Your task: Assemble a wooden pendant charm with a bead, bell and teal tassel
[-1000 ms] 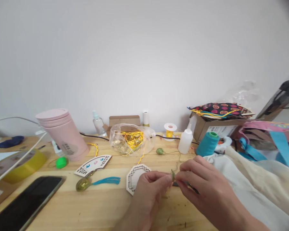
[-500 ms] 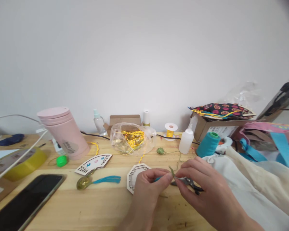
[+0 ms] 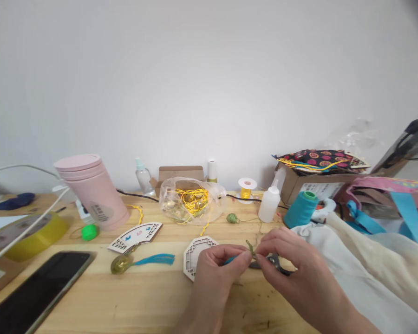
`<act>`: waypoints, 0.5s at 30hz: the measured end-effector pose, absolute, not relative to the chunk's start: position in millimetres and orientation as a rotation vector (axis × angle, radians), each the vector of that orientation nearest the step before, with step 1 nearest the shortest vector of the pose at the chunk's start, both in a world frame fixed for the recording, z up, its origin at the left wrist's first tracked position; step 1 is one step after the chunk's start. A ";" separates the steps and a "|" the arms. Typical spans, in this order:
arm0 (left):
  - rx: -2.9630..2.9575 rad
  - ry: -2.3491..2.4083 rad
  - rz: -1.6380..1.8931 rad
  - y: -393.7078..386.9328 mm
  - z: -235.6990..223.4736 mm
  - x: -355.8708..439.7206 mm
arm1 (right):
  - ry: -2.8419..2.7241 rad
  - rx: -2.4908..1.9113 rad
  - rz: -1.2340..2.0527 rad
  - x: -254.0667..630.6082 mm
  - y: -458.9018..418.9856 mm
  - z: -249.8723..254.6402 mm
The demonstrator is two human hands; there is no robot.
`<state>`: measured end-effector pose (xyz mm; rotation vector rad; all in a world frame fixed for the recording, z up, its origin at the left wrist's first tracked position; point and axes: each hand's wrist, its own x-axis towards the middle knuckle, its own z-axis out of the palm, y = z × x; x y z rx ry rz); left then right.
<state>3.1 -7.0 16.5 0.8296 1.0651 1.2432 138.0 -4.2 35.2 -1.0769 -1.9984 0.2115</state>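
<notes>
My left hand [image 3: 223,269] pinches a small looped piece of olive-green cord [image 3: 250,246], with blue tassel thread [image 3: 229,260] showing between its fingers. Thumb and fingertips of my right hand [image 3: 289,262] close on the same cord from the right. A thin strand runs up from there towards a little green ball of thread [image 3: 232,217]. Beneath the right hand lie dark-handled scissors [image 3: 274,260], partly covered. An octagonal lattice wooden pendant [image 3: 192,259] sits behind my left hand. Left of it rests a gold ornament [image 3: 120,264] with a blue tassel [image 3: 156,259].
Along the back stand a clear bag [image 3: 167,204] of yellow cord, a squeeze bottle [image 3: 270,204] and a teal thread cone [image 3: 300,209]. To the left are a pink tumbler [image 3: 94,190], a fan-shaped pendant [image 3: 135,237] and a phone [image 3: 38,292]. White cloth [image 3: 362,264] covers the right side.
The right fingers have curled in closer around the cord, and the cord loop has shifted slightly right. Both hands keep their pinch; the surrounding things stay put.
</notes>
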 end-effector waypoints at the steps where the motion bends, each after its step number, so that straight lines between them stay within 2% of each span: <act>1: 0.805 1.054 1.235 -6.8 15.8 3.1 | -1.995 -1.081 0.234 138.2 -3.9 35.1; 15: 0.636 0.911 1.184 -3.1 7.9 2.6 | -1.974 -1.164 0.351 139.5 -2.0 35.3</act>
